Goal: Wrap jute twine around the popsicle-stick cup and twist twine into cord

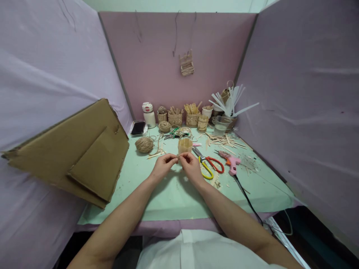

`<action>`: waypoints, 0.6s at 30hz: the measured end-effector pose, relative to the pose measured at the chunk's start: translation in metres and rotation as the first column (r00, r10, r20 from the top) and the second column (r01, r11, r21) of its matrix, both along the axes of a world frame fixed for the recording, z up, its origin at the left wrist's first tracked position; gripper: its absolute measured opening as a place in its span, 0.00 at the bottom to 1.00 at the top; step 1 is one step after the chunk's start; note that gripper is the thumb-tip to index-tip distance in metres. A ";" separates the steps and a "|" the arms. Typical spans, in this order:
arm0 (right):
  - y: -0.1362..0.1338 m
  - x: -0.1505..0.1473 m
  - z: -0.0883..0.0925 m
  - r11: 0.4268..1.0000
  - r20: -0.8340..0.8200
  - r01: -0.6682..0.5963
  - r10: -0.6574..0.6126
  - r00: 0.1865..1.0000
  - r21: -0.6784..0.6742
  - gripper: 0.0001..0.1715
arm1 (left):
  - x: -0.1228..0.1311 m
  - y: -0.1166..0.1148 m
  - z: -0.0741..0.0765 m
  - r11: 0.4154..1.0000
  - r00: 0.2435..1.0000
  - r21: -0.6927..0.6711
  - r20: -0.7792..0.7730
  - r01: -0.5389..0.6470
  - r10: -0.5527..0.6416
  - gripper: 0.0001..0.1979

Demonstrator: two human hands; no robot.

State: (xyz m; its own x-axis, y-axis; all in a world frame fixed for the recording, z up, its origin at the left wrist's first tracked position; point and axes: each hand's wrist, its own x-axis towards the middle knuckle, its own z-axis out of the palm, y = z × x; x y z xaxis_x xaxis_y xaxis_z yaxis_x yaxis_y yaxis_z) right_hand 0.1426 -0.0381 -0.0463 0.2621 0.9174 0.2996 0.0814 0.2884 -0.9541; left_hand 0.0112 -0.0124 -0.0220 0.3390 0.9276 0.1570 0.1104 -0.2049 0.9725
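Observation:
My left hand (163, 166) and my right hand (190, 164) meet over the middle of the pale green table (174, 194), fingertips pinched together on a short piece of jute twine (178, 158). Just behind the hands stands a small stick-walled cup (185, 145). A ball of jute twine (144, 144) lies to the left of it. What exactly sits between the fingertips is tiny and partly hidden.
Scissors (210, 164) and a pink glue gun (230, 161) with a black cord lie right of the hands. Small stick baskets (193, 117), a white jar (148, 114), a phone (138, 127) and glue sticks (230, 101) line the back. Folded cardboard (81, 153) leans at left.

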 end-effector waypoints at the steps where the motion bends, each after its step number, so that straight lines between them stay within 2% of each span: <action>1: 0.000 0.000 0.000 1.000 -0.003 -0.002 0.002 1.000 0.005 0.10 | 0.000 0.001 -0.001 0.998 0.999 0.059 -0.032 -0.029 0.031 0.12; 4: 0.000 0.000 0.000 1.000 -0.014 -0.015 0.016 1.000 0.016 0.11 | -0.001 0.002 -0.004 0.982 0.993 0.178 -0.093 -0.061 0.079 0.12; 7: -0.001 0.002 0.003 0.998 -0.047 -0.062 0.061 0.997 -0.028 0.13 | -0.003 0.003 -0.005 0.966 0.984 0.256 -0.152 -0.047 0.088 0.11; 11: -0.002 0.005 0.009 0.997 -0.213 -0.054 0.041 0.976 -0.059 0.13 | -0.006 0.003 -0.002 0.946 0.967 0.322 -0.231 -0.026 0.105 0.09; 14: -0.002 0.006 0.014 0.999 -0.365 -0.026 0.008 0.931 -0.043 0.13 | -0.007 0.003 0.001 0.947 0.961 0.321 -0.251 -0.031 0.117 0.09; 18: -0.001 0.007 0.015 0.998 -0.386 -0.061 0.043 0.922 -0.034 0.14 | -0.006 0.003 0.001 0.965 0.967 0.253 -0.223 -0.066 0.125 0.09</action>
